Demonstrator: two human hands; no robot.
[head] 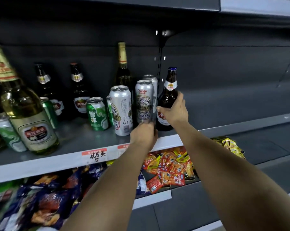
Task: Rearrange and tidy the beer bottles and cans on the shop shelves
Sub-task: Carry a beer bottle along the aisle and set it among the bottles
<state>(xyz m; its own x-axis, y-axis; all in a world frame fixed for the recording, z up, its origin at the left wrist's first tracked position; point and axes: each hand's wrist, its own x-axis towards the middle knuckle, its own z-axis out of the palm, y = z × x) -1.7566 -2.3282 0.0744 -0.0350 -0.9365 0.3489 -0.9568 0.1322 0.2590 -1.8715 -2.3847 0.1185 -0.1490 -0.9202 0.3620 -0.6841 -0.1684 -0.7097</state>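
Two bare arms reach up from the bottom of the frame. The left hand is wrapped round the bottom of a tall silver can, and the right hand is wrapped round a brown bottle. Both stand near the middle of the frame, at the front of the grey shelf, almost touching each other. Another silver can stands just left. If the hands move fast, the bottle could bump the cans and knock one off the edge onto the snack packets below. Glass could break. The big green bottle at the left looks close to the edge too.
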